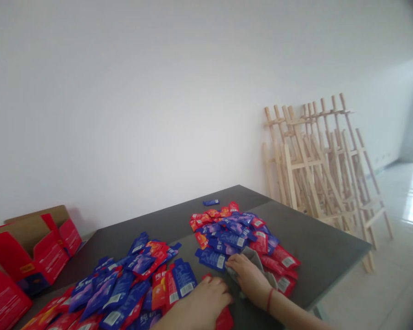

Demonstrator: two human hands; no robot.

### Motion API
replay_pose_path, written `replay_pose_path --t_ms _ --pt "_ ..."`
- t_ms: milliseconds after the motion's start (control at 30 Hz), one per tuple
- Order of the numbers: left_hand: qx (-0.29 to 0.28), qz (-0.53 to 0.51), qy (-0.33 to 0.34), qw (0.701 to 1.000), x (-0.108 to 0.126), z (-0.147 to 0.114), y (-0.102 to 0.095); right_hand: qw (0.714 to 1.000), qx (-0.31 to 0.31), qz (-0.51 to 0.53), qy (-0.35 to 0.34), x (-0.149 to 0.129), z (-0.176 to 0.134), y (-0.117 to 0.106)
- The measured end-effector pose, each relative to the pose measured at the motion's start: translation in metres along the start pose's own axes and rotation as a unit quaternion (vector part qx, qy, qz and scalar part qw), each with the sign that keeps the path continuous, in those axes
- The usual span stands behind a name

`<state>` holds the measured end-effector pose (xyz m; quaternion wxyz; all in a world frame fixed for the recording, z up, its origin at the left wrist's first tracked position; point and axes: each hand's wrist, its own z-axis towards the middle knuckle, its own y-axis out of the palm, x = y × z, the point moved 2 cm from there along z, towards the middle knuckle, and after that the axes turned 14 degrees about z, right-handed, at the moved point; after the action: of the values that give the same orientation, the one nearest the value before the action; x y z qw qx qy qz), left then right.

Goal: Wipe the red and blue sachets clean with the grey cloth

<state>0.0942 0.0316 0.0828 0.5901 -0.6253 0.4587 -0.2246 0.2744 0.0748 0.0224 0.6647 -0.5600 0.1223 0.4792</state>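
My right hand (pixel 248 275), a red band at its wrist, is closed on a crumpled grey cloth (pixel 253 256) on the dark table. Left of it, my left hand (pixel 206 300) has its fingers curled over a red pouch (pixel 224 318), which shows at both sides of the hand; the fingertips are partly hidden. Just beyond the cloth lies a heap of blue and red flat spouted pouches (pixel 232 236). A blue pouch (pixel 211 259) lies at that heap's near left edge. Another mixed pile of pouches (pixel 124 284) spreads out left of my left hand.
Open red and brown cardboard boxes (pixel 48 252) stand at the table's left end. One blue pouch (pixel 211 202) lies apart near the back edge of the dark table (pixel 306 243). Several wooden easels (pixel 306 169) lean against the white wall at right.
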Motion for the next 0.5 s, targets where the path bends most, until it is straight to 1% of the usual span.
replay_pose_path --t_ms 67,133,200,267,333,400,433,500 --pt "0.001 0.072 0.041 0.997 -0.002 0.005 -0.012 1.000 -0.003 -0.011 -0.004 -0.002 -0.002 0.004" --pt "0.025 0.131 0.068 0.989 -0.002 0.008 -0.021 1.000 -0.002 -0.016 -0.004 -0.005 -0.005 0.005" --pt "0.069 0.158 0.070 0.982 -0.003 0.006 -0.026 1.000 0.001 -0.016 -0.005 -0.010 -0.007 0.003" --pt "0.137 0.164 0.037 0.976 -0.004 -0.001 -0.023 1.000 0.002 -0.014 -0.009 -0.013 -0.008 0.002" --pt "0.226 0.162 -0.012 0.960 -0.005 -0.010 -0.006 1.000 0.000 -0.014 -0.015 -0.015 -0.008 0.002" --pt "0.303 0.164 -0.050 0.938 -0.002 -0.019 0.024 1.000 -0.001 -0.017 -0.016 -0.014 -0.008 0.002" --pt "0.331 0.169 -0.065 0.926 0.001 -0.023 0.041 1.000 -0.003 -0.019 -0.015 -0.013 -0.007 0.002" --pt "0.356 0.181 -0.095 0.912 0.011 -0.032 0.070 0.999 -0.014 -0.024 -0.015 -0.013 -0.007 0.000"
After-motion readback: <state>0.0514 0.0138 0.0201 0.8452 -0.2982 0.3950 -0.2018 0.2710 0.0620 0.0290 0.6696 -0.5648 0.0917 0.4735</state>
